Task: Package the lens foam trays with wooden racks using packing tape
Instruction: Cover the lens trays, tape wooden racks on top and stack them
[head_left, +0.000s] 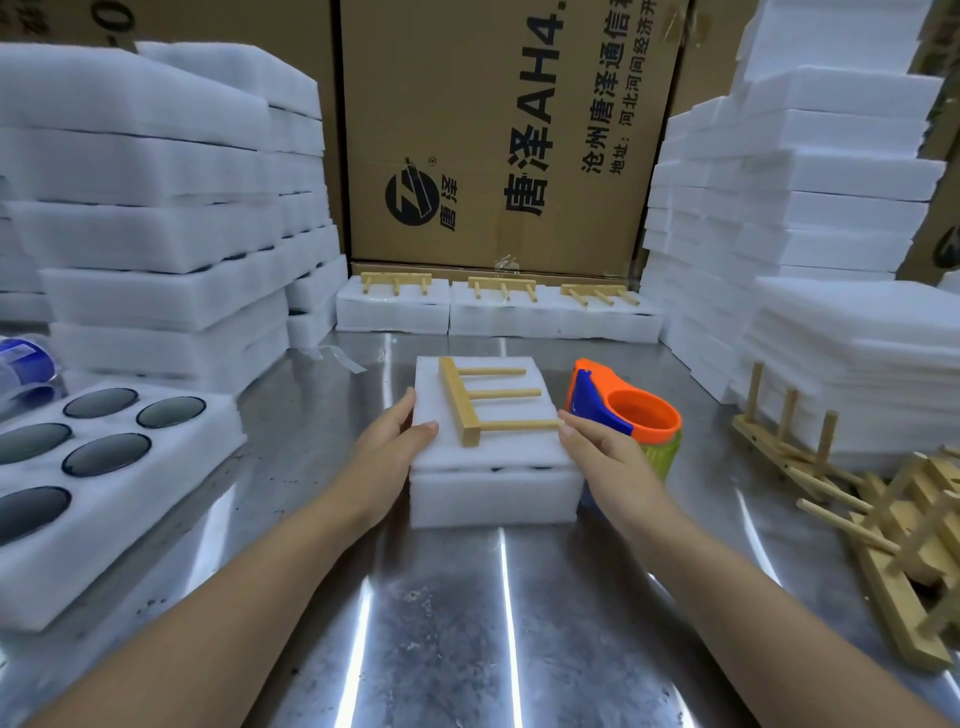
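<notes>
A white foam tray stack (493, 483) sits in the middle of the steel table with a wooden rack (475, 402) lying flat on its top, pegs pointing right. My left hand (389, 447) grips the stack's left side, thumb on the top sheet. My right hand (605, 452) holds the right side, fingertips at the end of the nearest peg. An orange and blue tape dispenser (631, 410) stands just right of the stack, behind my right hand.
Three foam packs with racks on top (498, 309) line the back by a cardboard box (509, 135). Foam stacks rise at left (156, 208) and right (805, 208). An open lens tray (104, 478) lies at left. Loose wooden racks (883, 519) are piled at right.
</notes>
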